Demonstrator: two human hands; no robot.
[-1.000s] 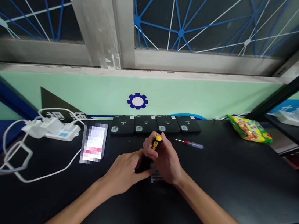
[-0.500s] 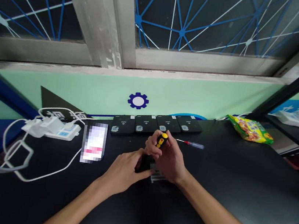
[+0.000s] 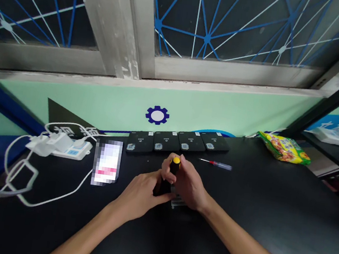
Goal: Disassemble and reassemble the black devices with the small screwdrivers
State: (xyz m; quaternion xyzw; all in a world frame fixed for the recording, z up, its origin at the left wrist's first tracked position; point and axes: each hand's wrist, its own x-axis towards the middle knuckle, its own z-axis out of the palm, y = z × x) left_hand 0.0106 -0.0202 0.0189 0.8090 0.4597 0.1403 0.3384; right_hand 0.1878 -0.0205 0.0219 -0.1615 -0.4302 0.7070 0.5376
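My right hand (image 3: pixel 191 185) is closed around the yellow-and-black handle of a screwdriver (image 3: pixel 175 166), held upright. Its lower end is hidden behind my fingers. Beneath it on the desk lies a dark, boxy device with a white printed label (image 3: pixel 178 203), mostly covered by both hands. My left hand (image 3: pixel 138 194) grips the device's left side, thumb along the near edge and fingers at the far side. A second, thin screwdriver (image 3: pixel 219 165) with a clear bluish handle and red collar lies on the desk beyond my right hand.
Several flat black boxes (image 3: pixel 166 141) stand in a row by the wall. On the left are a phone (image 3: pixel 107 162) with a blurred screen, a white power strip (image 3: pixel 73 149) and looping white cables (image 3: pixel 51 202). A yellow-green snack bag (image 3: pixel 286 149) lies at the back right of the black desk (image 3: pixel 272 200).
The screwdriver handle has shifted slightly left and down and turned more upright, with my right hand moving along. My left hand stays on the device.
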